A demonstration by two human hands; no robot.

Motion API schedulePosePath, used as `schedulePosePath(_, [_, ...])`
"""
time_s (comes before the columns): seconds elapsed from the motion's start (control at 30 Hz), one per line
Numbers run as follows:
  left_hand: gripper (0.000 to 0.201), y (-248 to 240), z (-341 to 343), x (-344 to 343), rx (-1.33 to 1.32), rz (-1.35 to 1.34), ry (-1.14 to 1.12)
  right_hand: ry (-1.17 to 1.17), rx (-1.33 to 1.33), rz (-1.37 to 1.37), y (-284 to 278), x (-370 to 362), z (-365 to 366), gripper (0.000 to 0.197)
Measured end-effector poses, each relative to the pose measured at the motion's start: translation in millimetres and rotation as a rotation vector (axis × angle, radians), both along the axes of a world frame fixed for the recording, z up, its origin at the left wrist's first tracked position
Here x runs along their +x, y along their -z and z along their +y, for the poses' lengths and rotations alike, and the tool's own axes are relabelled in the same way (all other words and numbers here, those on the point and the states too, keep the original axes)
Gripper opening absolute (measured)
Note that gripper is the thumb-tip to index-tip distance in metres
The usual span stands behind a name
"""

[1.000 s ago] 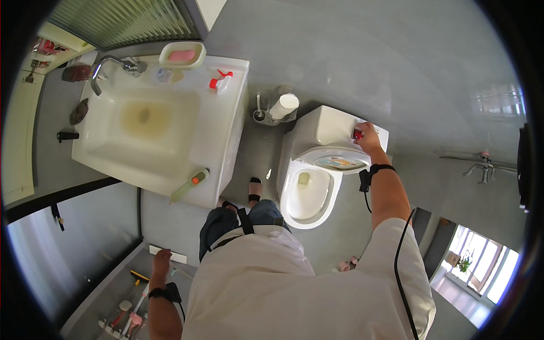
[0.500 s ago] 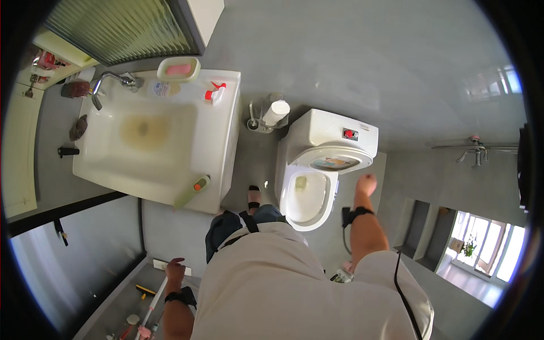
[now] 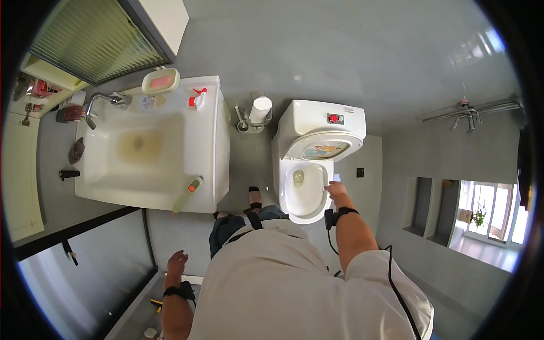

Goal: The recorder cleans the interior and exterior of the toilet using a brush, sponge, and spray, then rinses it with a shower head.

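Note:
A white toilet point(image 3: 310, 220) stands in front of me with its lid point(image 3: 324, 149) raised; a coloured picture shows on the lid within a white ring. Yellow-green water or residue lies in the bowl. My right hand point(image 3: 336, 194) is over the right edge of the bowl rim, fingers stretched leftward, nothing visible in them. Whether it touches the rim I cannot tell. To the left of my body hangs my left hand point(image 3: 177, 263), fingers loosely apart and empty. On the tank top sits a red and dark flush button point(image 3: 335, 118).
Left stands a white washbasin point(image 3: 201, 141) with brownish staining, a faucet point(image 3: 105, 102), a soap dish point(image 3: 161, 82), a red-topped spray bottle point(image 3: 198, 98) and a green bottle point(image 3: 187, 195). A toilet brush point(image 3: 241, 122) and a paper roll point(image 3: 260, 109) are between basin and toilet. Wall niches point(image 3: 419, 207) lie right.
My right hand has moved left and slightly down to the bowl's right edge, its fingers now extended. My left hand has risen a little. The whole view has shifted slightly.

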State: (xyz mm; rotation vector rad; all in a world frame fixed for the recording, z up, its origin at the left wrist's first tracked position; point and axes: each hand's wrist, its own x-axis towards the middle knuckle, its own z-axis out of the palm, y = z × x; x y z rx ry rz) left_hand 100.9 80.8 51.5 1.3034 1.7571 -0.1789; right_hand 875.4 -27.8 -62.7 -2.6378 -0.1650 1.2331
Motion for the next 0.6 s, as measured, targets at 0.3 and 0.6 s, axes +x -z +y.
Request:
schedulePosePath(0.3, [0.039, -22.2, -36.1, 11.1, -0.1, -0.02, 0.033, 0.01, 0.03, -0.093, 44.0, 9.6, -37.3, 0.041])
schedulePosePath(0.6, [0.041, -140.3, -64.9, 49.2, -0.298, -0.056, 0.508, 0.238, 0.045, -0.007, -14.2, -43.2, -34.3, 0.022])
